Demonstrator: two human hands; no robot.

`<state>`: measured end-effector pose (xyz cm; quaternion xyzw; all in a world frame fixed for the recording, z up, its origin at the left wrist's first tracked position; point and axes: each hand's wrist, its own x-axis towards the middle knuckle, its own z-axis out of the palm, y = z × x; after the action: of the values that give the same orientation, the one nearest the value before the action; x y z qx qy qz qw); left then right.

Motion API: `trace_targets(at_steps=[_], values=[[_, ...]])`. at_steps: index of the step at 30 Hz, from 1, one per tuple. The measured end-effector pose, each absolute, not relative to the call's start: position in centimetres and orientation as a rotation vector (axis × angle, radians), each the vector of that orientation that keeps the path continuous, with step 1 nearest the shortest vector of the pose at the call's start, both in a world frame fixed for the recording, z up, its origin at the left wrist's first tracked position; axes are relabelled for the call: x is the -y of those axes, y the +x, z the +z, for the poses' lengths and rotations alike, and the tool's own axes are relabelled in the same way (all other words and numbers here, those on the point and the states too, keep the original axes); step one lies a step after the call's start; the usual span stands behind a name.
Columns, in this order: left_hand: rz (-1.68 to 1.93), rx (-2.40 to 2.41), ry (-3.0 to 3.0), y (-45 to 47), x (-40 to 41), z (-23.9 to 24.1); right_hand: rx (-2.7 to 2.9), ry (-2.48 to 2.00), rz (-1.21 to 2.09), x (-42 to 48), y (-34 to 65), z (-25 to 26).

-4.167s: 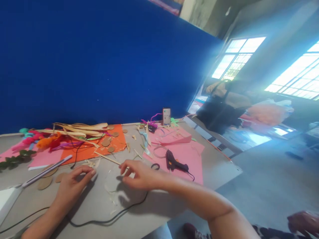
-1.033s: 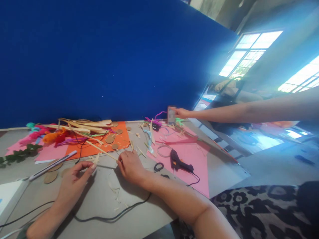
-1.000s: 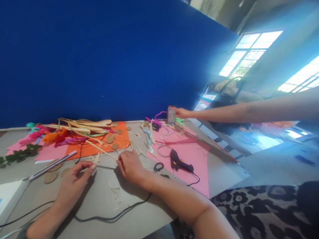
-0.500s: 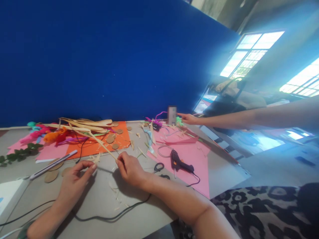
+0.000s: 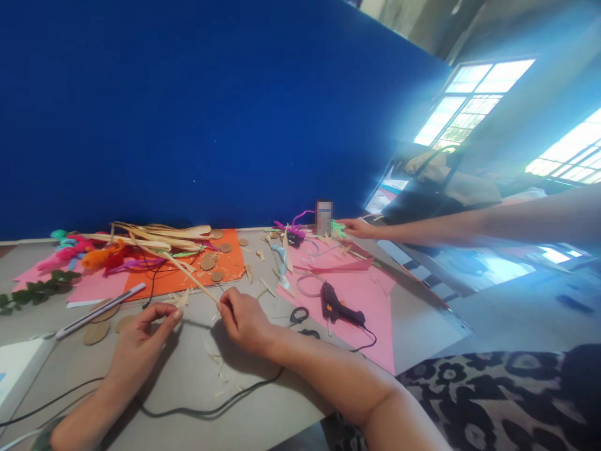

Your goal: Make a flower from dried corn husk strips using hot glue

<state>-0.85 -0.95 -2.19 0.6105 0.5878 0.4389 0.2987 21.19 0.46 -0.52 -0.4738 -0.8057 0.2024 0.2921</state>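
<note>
My right hand is closed in a pinch on the near end of a pale dried straw strip. The strip slants up and left toward a bundle of similar straw strips by the blue wall. My left hand is just to the left, thumb and fingertips pressed together. Anything between those fingertips is too small to make out. Pale straw scraps lie just beyond my left fingertips. Black-handled scissors rest to the right of my right hand, partly hidden by my forearm.
A black glue gun lies on pink paper, its cord trailing. Wooden discs sit on orange paper. A white pen-like tool lies at left. Another person's hand touches green fuzzy material at back right.
My hands and the straw strip stay almost still. At the back right, the other person's hand has shifted slightly rightward and its fingers have moved on the green material.
</note>
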Motion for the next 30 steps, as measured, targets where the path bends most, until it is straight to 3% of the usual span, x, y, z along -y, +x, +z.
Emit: trace_targets(at_steps=[30], values=[[1.162,-1.452,1.585,-0.2,1.0,-1.4,2.185,-1.168,0.732,0.4,20.6,0.0]])
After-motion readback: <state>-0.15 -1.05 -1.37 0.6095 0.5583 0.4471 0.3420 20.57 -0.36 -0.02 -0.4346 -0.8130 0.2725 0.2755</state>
